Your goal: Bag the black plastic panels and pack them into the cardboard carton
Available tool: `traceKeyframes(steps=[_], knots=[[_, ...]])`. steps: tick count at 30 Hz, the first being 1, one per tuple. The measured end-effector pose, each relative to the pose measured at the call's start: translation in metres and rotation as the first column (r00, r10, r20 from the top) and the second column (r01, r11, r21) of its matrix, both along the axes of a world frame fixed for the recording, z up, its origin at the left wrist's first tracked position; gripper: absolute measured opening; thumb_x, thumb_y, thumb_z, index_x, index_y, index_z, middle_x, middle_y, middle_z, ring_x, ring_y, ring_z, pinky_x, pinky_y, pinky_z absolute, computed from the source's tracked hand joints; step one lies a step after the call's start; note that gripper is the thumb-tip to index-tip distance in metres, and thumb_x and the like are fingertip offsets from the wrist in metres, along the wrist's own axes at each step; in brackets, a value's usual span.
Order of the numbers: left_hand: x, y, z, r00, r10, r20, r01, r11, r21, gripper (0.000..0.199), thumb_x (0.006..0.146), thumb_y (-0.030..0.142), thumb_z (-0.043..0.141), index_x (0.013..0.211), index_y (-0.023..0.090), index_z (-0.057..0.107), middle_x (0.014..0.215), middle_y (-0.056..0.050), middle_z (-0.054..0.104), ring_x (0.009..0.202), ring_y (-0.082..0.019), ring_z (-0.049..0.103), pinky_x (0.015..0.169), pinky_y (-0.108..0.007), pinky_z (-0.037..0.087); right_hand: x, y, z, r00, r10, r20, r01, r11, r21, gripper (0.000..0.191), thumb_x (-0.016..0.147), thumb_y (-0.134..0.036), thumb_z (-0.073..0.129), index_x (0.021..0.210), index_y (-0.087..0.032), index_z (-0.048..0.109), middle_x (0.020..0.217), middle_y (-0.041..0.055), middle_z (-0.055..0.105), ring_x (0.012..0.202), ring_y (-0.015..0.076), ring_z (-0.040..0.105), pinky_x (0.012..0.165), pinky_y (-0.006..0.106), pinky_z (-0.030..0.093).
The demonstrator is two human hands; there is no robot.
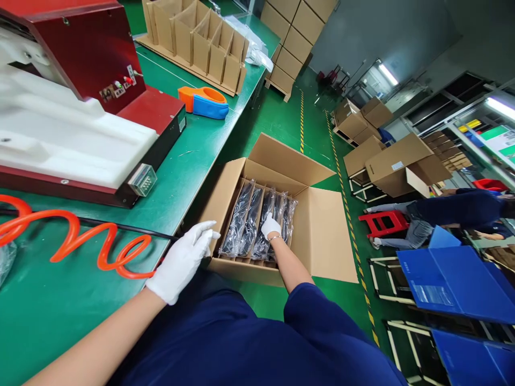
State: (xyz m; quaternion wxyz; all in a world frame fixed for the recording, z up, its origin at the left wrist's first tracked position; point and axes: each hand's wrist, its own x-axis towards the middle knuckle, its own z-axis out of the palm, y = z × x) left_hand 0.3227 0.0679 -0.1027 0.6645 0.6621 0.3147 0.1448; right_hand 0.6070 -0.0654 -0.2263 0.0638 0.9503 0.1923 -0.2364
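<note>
Reaching into the open box [247,271], the right hand [271,226] touches the bags [248,221]; whether its fingers pinch one, I cannot tell. The left hand [181,262] is beside the box, fingers loosely extended. A light touch should best spare the bags

The only view is from a camera worn on the person's head, looking forward and steeply down past the navy-blue fabric shirt [257,348] to the open brown cardboard box [328,225], near the middle. It sits close above the smooth green work table [193,166] at left; the room behind appears tilted sideways.
</note>
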Motion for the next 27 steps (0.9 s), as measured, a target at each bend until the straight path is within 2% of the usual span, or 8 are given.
traceKeyframes(steps=[3,6,8,12,16,27], knots=[[0.000,0.000,-0.001,1.000,-0.016,-0.006,0.016,1.000,0.000,0.064,0.088,0.065,0.048,0.127,0.016,0.057,0.104,-0.010,0.073,0.068,-0.019,0.057,0.073,-0.038,0.053,0.012,-0.017,0.016,0.995,-0.088,0.049,0.083,0.992,0.096,0.071,0.091,-0.016,0.051,0.159,-0.009,0.034,0.126,0.0232,0.071,0.116,0.0302,0.070,0.098,0.039,0.053],[-0.001,-0.001,-0.003,1.000,-0.011,-0.023,0.011,1.000,0.008,0.063,0.088,0.065,0.049,0.128,0.017,0.058,0.105,-0.010,0.073,0.071,-0.020,0.059,0.076,-0.039,0.053,0.019,-0.038,0.030,0.985,-0.150,0.086,0.129,0.968,0.214,0.064,0.092,-0.018,0.046,0.156,-0.021,0.042,0.131,0.0130,0.071,0.118,0.0261,0.069,0.100,0.036,0.053],[-0.001,-0.002,-0.005,0.999,-0.006,-0.034,0.007,1.000,0.013,0.062,0.089,0.066,0.049,0.128,0.018,0.058,0.105,-0.009,0.073,0.072,-0.021,0.060,0.078,-0.040,0.053,0.017,-0.048,0.033,0.979,-0.178,0.098,0.142,0.944,0.298,0.059,0.094,-0.021,0.043,0.153,-0.024,0.046,0.132,0.0077,0.071,0.119,0.0218,0.068,0.102,0.032,0.052],[-0.002,-0.002,-0.007,0.999,-0.002,-0.035,0.004,0.999,0.038,0.062,0.089,0.067,0.048,0.126,0.020,0.059,0.105,-0.008,0.074,0.072,-0.021,0.060,0.076,-0.039,0.053,0.005,-0.052,0.024,0.972,-0.213,0.093,0.154,0.889,0.431,0.053,0.096,-0.019,0.042,0.149,-0.017,0.050,0.135,0.0082,0.070,0.122,0.0161,0.066,0.108,0.026,0.049],[-0.002,-0.001,-0.007,1.000,-0.007,-0.025,0.008,0.999,0.050,0.065,0.088,0.070,0.048,0.125,0.019,0.060,0.103,-0.010,0.074,0.071,-0.021,0.060,0.075,-0.040,0.053,-0.002,-0.044,0.013,0.973,-0.219,0.068,0.154,0.843,0.516,0.048,0.096,-0.017,0.043,0.141,-0.013,0.056,0.136,0.0102,0.069,0.124,0.0147,0.065,0.112,0.025,0.046],[-0.002,-0.002,-0.002,0.997,-0.029,-0.072,0.031,0.999,0.032,0.065,0.086,0.071,0.048,0.124,0.020,0.059,0.103,-0.009,0.074,0.075,-0.024,0.060,0.081,-0.042,0.052,-0.003,-0.045,0.010,0.967,-0.248,0.052,0.162,0.766,0.622,0.045,0.095,-0.018,0.045,0.137,-0.007,0.058,0.137,0.0142,0.068,0.125,0.0153,0.065,0.113,0.024,0.046]])
